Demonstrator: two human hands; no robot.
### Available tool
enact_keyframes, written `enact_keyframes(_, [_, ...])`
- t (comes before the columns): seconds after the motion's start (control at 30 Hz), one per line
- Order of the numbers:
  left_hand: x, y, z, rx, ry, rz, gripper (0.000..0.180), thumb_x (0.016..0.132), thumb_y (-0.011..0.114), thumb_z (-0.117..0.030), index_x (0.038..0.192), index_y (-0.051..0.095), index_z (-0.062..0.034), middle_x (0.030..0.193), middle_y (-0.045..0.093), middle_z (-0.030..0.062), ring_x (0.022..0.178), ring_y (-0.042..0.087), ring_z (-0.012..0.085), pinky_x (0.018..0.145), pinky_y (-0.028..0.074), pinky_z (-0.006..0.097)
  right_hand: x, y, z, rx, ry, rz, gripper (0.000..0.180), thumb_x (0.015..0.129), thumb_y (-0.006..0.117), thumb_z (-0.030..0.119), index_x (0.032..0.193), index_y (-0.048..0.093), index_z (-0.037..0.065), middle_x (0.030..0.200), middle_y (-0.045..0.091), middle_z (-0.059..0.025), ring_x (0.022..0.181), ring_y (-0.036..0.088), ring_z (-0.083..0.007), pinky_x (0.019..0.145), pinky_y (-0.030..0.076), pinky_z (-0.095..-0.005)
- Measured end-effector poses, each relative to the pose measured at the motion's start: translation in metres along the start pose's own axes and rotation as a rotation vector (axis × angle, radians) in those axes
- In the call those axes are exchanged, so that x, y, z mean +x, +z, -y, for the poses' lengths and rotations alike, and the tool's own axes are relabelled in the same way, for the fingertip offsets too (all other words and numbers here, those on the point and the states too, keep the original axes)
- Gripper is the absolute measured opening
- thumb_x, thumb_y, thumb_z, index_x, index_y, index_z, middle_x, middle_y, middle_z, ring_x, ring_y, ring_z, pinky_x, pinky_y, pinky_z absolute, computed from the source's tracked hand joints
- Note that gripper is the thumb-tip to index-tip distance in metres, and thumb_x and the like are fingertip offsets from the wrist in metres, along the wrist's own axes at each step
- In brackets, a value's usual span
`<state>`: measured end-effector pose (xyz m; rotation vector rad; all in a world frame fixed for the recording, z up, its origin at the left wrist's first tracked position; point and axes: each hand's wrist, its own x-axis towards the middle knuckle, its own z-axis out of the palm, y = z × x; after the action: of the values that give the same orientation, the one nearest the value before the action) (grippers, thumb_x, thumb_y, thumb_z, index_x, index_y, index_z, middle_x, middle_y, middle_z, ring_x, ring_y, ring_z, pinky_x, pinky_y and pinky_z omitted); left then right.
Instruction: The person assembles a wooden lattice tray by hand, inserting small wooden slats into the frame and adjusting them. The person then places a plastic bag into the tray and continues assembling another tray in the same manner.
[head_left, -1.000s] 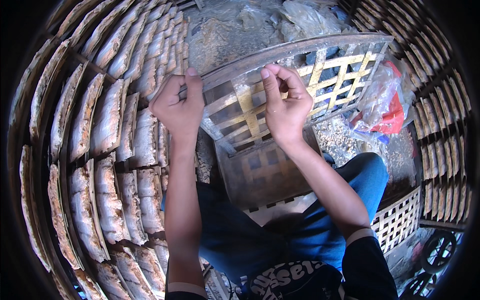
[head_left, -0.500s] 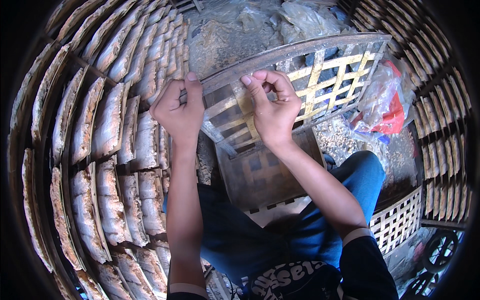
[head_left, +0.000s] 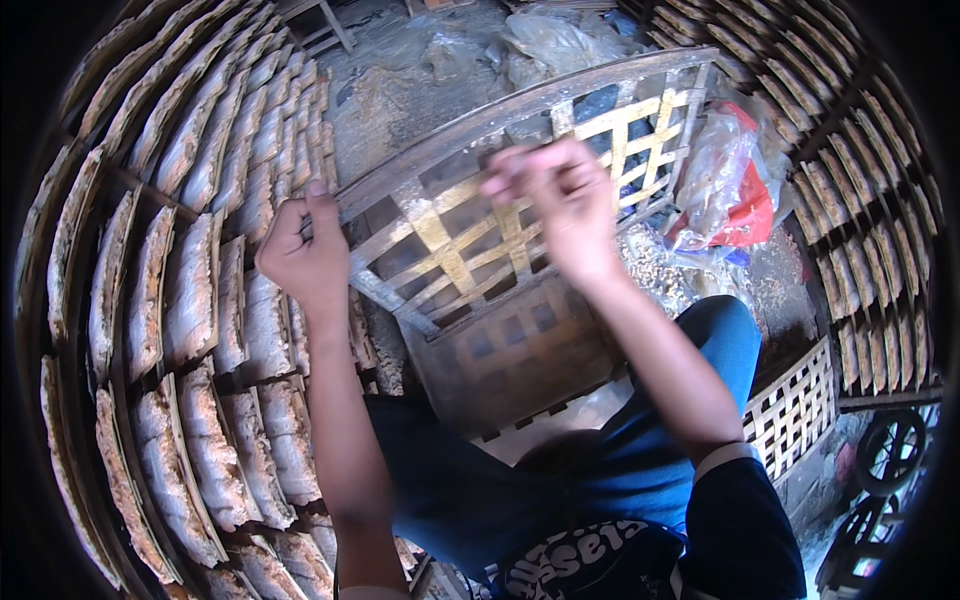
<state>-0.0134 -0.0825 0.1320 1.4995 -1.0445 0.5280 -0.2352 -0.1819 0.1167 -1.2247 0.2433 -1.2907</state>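
Note:
A slatted bamboo lattice tray with a dark wooden top bar stands tilted in front of me. My left hand is closed round the left end of its bar, thumb raised. Over the lattice's middle hovers my right hand, apart from the slats, with curled fingers and thumb drawn together. Its fingertips are blurred, and whatever they may pinch cannot be made out. Below the lattice, a brown board or box sits between my knees.
Racks of slats with pale, crusty slabs rise on the left, and similar racks on the right. Clear and red plastic sheeting lies beyond the tray's right end. Another woven panel is by my right knee, near a wheel.
The tray and my left hand appear further left and lower in the view. My right hand has come away from the top bar and moved right along the lattice.

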Motion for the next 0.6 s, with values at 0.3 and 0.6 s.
enact_keyframes(0.3, [-0.001, 0.002, 0.002, 0.06, 0.004, -0.012, 0.032, 0.094, 0.075, -0.016, 0.068, 0.064, 0.0009, 0.054, 0.05, 0.0001, 0.056, 0.039, 0.0058, 0.051, 0.033, 0.025, 0.018, -0.284, 0.153, -1.346, 0.127, -0.701, 0.034, 0.095, 0.074, 0.025, 0.125, 0.073, 0.009, 0.093, 0.077, -0.0094, 0.078, 0.072, -0.0134, 0.073, 0.058, -0.0295])
enact_keyframes(0.6, [-0.003, -0.004, 0.02, 0.106, -0.035, 0.038, 0.042, 0.102, 0.065, -0.022, 0.066, 0.057, -0.0022, 0.057, 0.048, -0.0039, 0.057, 0.038, 0.0036, 0.052, 0.031, 0.025, 0.016, -0.254, 0.119, -0.957, 0.144, -0.508, 0.029, 0.097, 0.071, 0.031, 0.117, 0.076, 0.01, 0.114, 0.074, -0.0063, 0.098, 0.066, -0.0127, 0.084, 0.05, -0.0274])
